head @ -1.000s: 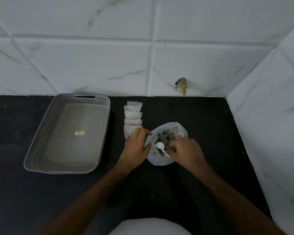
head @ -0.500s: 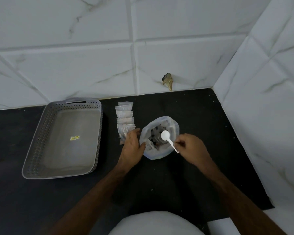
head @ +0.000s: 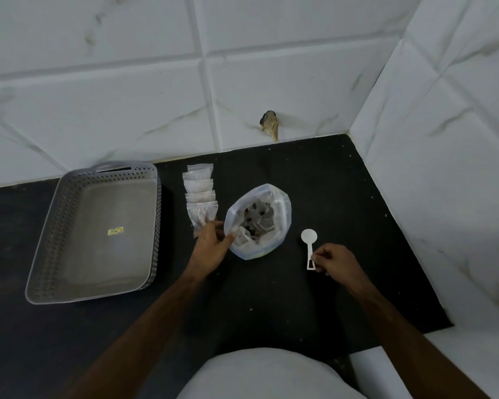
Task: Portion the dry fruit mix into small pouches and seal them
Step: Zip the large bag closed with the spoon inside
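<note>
grey basket [head: 69, 226] left of pouches [head: 200, 197]

The right hand [head: 333, 262] has carried the white scoop [head: 309, 246] out of the open bag of dry fruit mix [head: 258, 221] and away to the bag's four o'clock, where the scoop now lies flat on the black counter [head: 271, 298], its handle end still pinched in the fingers.
</note>
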Motion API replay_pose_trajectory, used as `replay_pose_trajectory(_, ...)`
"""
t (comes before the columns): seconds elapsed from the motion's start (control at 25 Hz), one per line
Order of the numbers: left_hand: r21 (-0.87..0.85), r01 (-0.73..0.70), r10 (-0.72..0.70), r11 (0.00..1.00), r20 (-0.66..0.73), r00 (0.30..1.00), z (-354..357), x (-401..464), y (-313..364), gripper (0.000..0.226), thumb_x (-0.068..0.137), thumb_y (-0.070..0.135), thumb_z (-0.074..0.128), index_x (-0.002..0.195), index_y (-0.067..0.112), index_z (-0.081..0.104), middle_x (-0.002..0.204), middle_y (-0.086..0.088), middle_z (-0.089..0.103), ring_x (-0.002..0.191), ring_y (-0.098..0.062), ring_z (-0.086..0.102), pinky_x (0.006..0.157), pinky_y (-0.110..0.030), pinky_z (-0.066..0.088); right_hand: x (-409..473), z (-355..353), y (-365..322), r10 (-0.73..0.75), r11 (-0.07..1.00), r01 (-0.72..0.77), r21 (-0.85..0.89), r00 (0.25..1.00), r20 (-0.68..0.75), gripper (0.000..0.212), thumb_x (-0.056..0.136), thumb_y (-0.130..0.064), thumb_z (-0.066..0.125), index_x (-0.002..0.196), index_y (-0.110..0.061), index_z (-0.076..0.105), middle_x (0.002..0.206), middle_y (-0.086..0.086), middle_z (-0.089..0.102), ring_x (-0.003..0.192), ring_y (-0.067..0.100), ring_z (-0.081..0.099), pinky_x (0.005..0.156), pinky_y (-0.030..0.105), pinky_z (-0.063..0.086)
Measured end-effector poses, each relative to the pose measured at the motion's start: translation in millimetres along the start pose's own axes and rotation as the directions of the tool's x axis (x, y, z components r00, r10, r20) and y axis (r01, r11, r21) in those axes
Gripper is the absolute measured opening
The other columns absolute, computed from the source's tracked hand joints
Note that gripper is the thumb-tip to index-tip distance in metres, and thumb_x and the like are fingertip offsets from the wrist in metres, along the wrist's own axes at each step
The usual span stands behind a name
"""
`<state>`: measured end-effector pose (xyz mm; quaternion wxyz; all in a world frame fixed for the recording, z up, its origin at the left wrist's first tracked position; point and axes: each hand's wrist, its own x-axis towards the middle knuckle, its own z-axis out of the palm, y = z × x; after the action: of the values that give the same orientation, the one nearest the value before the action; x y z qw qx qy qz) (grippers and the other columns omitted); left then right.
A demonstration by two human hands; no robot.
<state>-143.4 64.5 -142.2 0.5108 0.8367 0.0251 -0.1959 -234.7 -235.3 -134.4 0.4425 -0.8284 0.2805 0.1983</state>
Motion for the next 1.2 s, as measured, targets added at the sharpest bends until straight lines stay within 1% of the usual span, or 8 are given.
replay_pose_trajectory(0.24,-0.096,0.137,-0.134,0.986,0.043,0.990,3.5,-5.4,8.3,0.042,0.093,0.038,0.071,0.125,0.025,0.046,0.109,0.006,0.066,0.096,-0.010,0.068,0.070,-0.024,0.053,13.6,3.8,0.0,-0.009,0.986,0.014,-0.168,0.999,0.031,0.007,0.092,-0.021,0.072,0.086,-0.018,0.071,0.081,-0.002,0.074,0.074,0.013,0.072,0.074,0.029,0.058)
replay_pose_trajectory(0.36,-0.080,0.173,-0.167,0.982,0.073,0.983,4.1,-4.7,8.8,0.033,0.096,0.037,0.067,0.121,0.026,0.048,0.109,0.002,0.068,0.091,-0.012,0.071,0.062,-0.021,0.052,14.4,-10.1,-5.6,-0.070,0.974,0.054,-0.219,0.995,-0.069,0.009,0.090,-0.028,0.075,0.086,-0.021,0.070,0.079,-0.005,0.071,0.075,0.012,0.069,0.074,0.033,0.057)
replay_pose_trajectory(0.48,-0.021,0.158,-0.155,0.987,0.082,0.984,1.4,1.4,5.5,0.018,0.101,0.026,0.060,0.117,0.026,0.051,0.111,0.001,0.067,0.094,-0.017,0.071,0.070,-0.034,0.061,21.9,-28.2,-40.6,-0.189,0.980,0.196,0.023,0.965,-0.181,0.008,0.097,-0.026,0.066,0.099,-0.021,0.071,0.089,-0.005,0.072,0.083,0.010,0.069,0.077,0.027,0.054)
replay_pose_trajectory(0.6,-0.035,0.134,-0.131,0.990,0.086,0.988,-1.0,8.6,7.8,0.018,0.102,0.012,0.053,0.119,0.017,0.055,0.112,-0.004,0.067,0.095,-0.019,0.071,0.075,-0.041,0.064,38.2,-24.9,-85.0,-0.166,0.946,0.154,0.284,0.986,0.017,0.018,0.101,-0.029,0.058,0.116,-0.023,0.067,0.106,-0.002,0.073,0.097,0.013,0.071,0.086,0.031,0.057)
replay_pose_trajectory(0.76,-0.083,0.062,-0.049,0.995,0.147,0.988,-6.2,10.5,15.4,0.024,0.101,0.003,0.048,0.118,0.014,0.060,0.109,-0.005,0.069,0.089,-0.011,0.072,0.065,-0.026,0.060,57.7,-11.5,-107.6,-0.051,0.965,-0.028,0.260,0.955,0.292,0.038,0.102,-0.050,0.051,0.123,-0.023,0.068,0.111,0.005,0.075,0.104,0.021,0.071,0.094,0.040,0.056)
replay_pose_trajectory(0.96,-0.128,0.023,0.006,0.992,0.217,0.976,-17.7,17.7,9.4,0.023,0.098,0.003,0.055,0.116,0.012,0.065,0.107,-0.008,0.071,0.096,-0.017,0.071,0.078,-0.030,0.057,59.4,-14.8,-105.3,-0.122,0.988,0.056,0.145,0.855,0.503,0.035,0.100,-0.041,0.057,0.118,-0.015,0.073,0.115,0.014,0.073,0.112,0.033,0.068,0.101,0.046,0.053)
replay_pose_trajectory(1.12,-0.085,-0.160,0.177,0.983,0.261,0.949,-19.3,18.8,18.1,0.024,0.097,-0.003,0.058,0.119,0.004,0.064,0.107,-0.009,0.071,0.095,-0.012,0.071,0.080,-0.026,0.058,41.7,-9.6,-122.5,-0.253,0.956,0.292,0.000,0.829,0.499,0.029,0.100,-0.030,0.061,0.120,-0.012,0.071,0.102,-0.005,0.066,0.095,0.007,0.066,0.076,0.010,0.051)
replay_pose_trajectory(1.2,-0.045,-0.246,0.248,0.968,0.288,0.925,-18.6,19.2,28.3,0.027,0.095,-0.006,0.057,0.117,0.008,0.065,0.108,-0.002,0.070,0.100,-0.009,0.069,0.085,-0.024,0.056,38.9,-3.1,-128.8,-0.255,0.956,0.292,0.023,0.793,0.553,0.032,0.098,-0.035,0.063,0.117,-0.012,0.072,0.100,-0.003,0.069,0.092,0.008,0.068,0.080,0.012,0.052)
